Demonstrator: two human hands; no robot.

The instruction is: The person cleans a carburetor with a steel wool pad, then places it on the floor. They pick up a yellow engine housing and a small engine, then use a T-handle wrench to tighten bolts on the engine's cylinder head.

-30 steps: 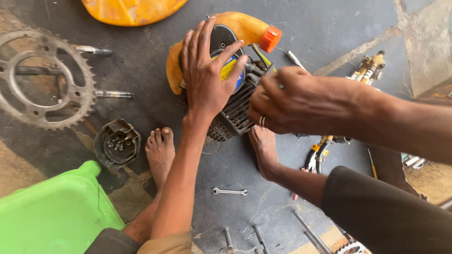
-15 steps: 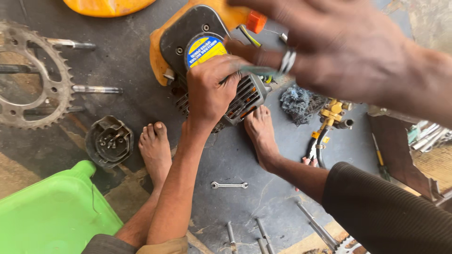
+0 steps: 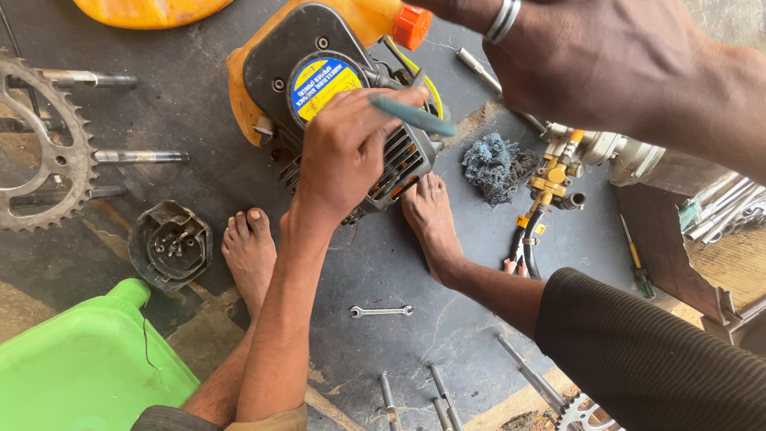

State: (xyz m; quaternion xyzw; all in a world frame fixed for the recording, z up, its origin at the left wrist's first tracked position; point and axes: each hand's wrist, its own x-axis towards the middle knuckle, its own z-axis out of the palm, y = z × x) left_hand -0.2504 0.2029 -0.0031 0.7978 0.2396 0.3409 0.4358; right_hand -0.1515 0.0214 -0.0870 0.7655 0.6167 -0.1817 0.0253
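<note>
Resting on the grille of a small engine (image 3: 335, 104), the left hand (image 3: 343, 156) is curled closed around a slim teal tool handle (image 3: 415, 117), whose free end points off to the right over the engine's edge. This engine, with a black housing, an orange body, an orange cap (image 3: 412, 26) and a round blue and yellow sticker (image 3: 323, 88), lies on the dark floor (image 3: 199, 191) between the person's two bare feet (image 3: 249, 251), and the right foot (image 3: 431, 223) presses against its lower edge. Close to the camera, the right hand (image 3: 606, 64) fills the upper right corner with a ring (image 3: 504, 17) on one finger; its fingers run out of the top of the view, so how far it is open cannot be told, and it hides part of the floor behind it. Beside the engine on the right lie a grey wad of rag (image 3: 495, 164) and a brass fitting (image 3: 558, 172). A small spanner (image 3: 381, 311) lies below the feet, a large sprocket (image 3: 44, 144) and a black round cover (image 3: 170, 243) to the left, and a green plastic can (image 3: 80, 367) at the lower left.
</note>
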